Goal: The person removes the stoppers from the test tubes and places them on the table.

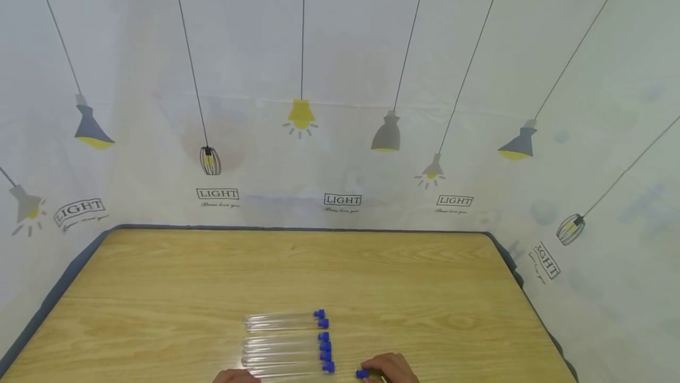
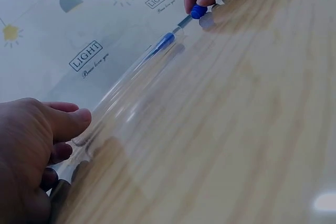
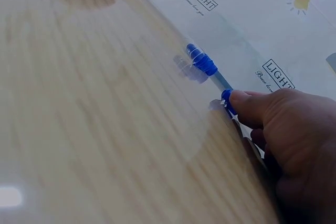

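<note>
My right hand [image 1: 392, 367] pinches a small blue cap [image 1: 362, 374] between thumb and fingers, close over the table to the right of the row of tubes. In the right wrist view the thumb lies against that cap [image 3: 228, 99]. At the lower edge of the head view is my left hand [image 1: 236, 376], only its top showing. The left wrist view has its thumb and fingers around the rounded end of a clear test tube [image 2: 126, 90] lying on the table. The tube's other end points toward the right hand. Several clear tubes with blue caps [image 1: 323, 324] lie side by side.
The wood-grain table [image 1: 425, 288] has a dark edge along its back and sides. A pale wall covering [image 1: 255, 135] printed with hanging lamps surrounds it on three sides. Among the capped tubes, a gap separates the far pair from the nearer group.
</note>
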### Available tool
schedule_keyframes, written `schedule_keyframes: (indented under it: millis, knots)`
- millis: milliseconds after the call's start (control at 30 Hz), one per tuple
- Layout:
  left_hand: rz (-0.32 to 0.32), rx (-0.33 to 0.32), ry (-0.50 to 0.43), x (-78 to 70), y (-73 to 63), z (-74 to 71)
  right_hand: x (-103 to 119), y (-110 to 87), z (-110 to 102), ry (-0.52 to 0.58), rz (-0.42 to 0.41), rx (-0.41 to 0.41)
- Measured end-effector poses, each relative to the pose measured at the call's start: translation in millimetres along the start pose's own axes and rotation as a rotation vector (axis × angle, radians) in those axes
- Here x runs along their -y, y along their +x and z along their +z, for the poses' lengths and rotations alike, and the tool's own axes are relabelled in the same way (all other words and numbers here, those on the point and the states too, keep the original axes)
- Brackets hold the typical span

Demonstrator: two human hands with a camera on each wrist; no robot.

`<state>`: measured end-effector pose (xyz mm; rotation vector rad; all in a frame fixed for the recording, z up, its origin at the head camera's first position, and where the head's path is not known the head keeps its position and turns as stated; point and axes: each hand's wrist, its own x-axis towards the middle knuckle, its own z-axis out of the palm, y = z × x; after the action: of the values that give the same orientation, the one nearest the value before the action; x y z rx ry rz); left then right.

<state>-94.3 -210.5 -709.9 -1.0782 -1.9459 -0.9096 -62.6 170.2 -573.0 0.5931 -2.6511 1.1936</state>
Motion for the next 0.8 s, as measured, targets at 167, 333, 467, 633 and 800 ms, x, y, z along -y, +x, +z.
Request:
schedule_keyframes:
  millis: [167,333,467,633,800]
  knots:
    - [-0.061,0.011,-0.087,-8.1,4.0,-7.0,4.1,-3.2,0.1,0.004,0.05,0.03]
    - [-0.131,-0.036,-0.12,-24.5,12.8,-11.6,9.3,-5.1,0.4,0.017,0.114,0.016]
    - [-0.239,-0.1,-0.152,-45.4,31.3,-18.3,12.9,-5.8,5.3,0.03,0.168,-0.086]
    - [-0.455,-0.185,-0.004,-69.5,68.8,-26.8,19.6,0.4,14.1,0.035,0.25,-0.257]
    - [-0.769,-0.202,0.084,-90.0,93.4,-36.2,27.7,8.4,15.6,-0.021,0.402,-0.188]
